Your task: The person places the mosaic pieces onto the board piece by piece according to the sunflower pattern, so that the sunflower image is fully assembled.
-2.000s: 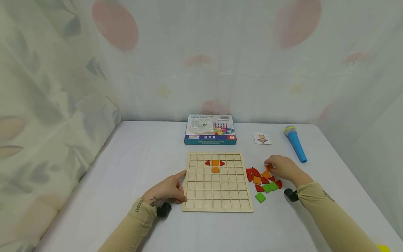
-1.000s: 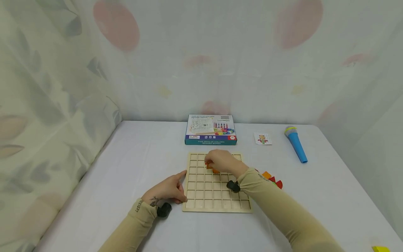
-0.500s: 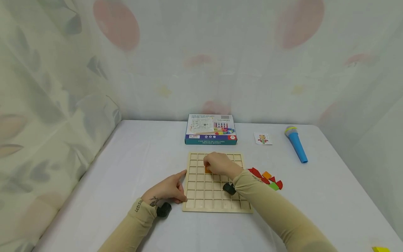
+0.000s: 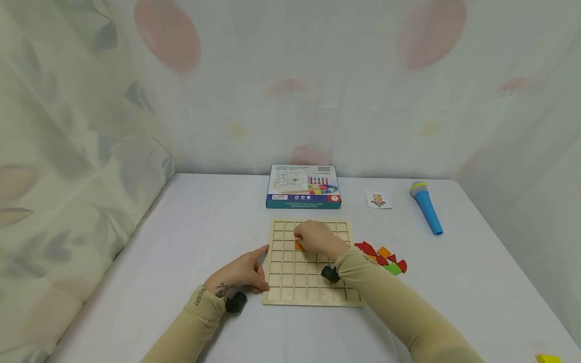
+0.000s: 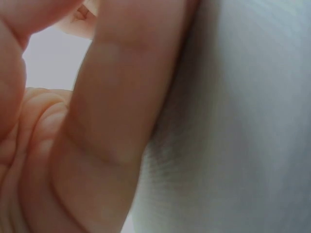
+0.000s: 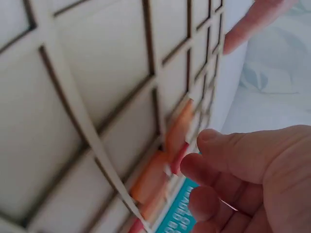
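My left hand (image 4: 240, 272) rests against the left edge of the wooden grid board (image 4: 313, 287), index finger and thumb spread along it; the left wrist view shows mostly fingers. My right hand (image 4: 316, 237) is over the board's upper part. Beneath its fingertips, an orange piece (image 6: 179, 128) lies at a cell in the right wrist view, seemingly a little tilted. Thumb and bent fingers stand just apart from it with nothing visible between them. A second orange piece (image 6: 149, 177) and a small red piece (image 6: 180, 158) sit beside it; the hand hides these in the head view.
Red pieces (image 4: 368, 248), orange and green pieces (image 4: 393, 268) lie loose right of the board, partly behind the right sleeve. Behind stand a cardboard box (image 4: 303, 187), a small picture card (image 4: 378, 199) and a blue toy microphone (image 4: 426, 207). A yellow object (image 4: 548, 359) shows at lower right.
My right hand has moved left from the loose pieces to the board, bringing an orange piece to the cell left of the round one. The left hand has stayed at the board's edge.
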{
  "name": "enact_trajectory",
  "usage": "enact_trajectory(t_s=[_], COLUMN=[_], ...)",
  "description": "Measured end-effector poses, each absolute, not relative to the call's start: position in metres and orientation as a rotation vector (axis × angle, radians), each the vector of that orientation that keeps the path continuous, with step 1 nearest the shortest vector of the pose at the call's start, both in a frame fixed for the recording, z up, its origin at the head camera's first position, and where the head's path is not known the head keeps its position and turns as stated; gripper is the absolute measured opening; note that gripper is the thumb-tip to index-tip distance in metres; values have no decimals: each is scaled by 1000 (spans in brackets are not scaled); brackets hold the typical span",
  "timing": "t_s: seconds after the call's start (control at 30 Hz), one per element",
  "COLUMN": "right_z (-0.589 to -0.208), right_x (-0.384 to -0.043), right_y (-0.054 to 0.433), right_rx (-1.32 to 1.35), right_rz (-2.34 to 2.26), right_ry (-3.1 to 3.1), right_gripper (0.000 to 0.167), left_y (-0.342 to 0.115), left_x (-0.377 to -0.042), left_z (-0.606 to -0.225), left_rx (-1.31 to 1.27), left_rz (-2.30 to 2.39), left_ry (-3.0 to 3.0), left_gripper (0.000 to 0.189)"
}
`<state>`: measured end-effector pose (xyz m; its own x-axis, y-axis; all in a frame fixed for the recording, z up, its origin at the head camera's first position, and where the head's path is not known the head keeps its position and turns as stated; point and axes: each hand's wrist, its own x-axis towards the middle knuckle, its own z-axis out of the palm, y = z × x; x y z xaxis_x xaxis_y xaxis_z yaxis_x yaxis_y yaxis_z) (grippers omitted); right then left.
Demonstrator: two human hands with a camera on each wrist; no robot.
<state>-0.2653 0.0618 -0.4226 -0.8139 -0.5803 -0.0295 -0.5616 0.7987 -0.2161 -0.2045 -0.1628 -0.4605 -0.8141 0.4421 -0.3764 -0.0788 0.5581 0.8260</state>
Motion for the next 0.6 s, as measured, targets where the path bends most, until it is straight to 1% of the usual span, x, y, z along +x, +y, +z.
enact_trajectory(t_s=[0.07,0.2,0.33,0.43,0.6], right_z=[-414,-392,-375,-371,-379], right_x=[-264,-261,-258,-255,-250], right_y=[68,91,125,154,197], right_rx=[-910,-951,-1036,-1037,-924], right_rz=[-333,-428,-474,-466,-370], right_ry=[2905,2969,3037,3094,3131], right_gripper=[11,19,21,22,23], left_y=[-162,-162,-164,-164,-164], left_x=[-204,-204,-203,-204,-205], left_z=[-460,-460,-462,-462,-463], left_rx=[290,301,314,313,295], left_rz=[1222,1227,1223,1217,1215], left_ry=[2235,2236,2240,2244,2247], left_gripper=[108,108,109,109,108])
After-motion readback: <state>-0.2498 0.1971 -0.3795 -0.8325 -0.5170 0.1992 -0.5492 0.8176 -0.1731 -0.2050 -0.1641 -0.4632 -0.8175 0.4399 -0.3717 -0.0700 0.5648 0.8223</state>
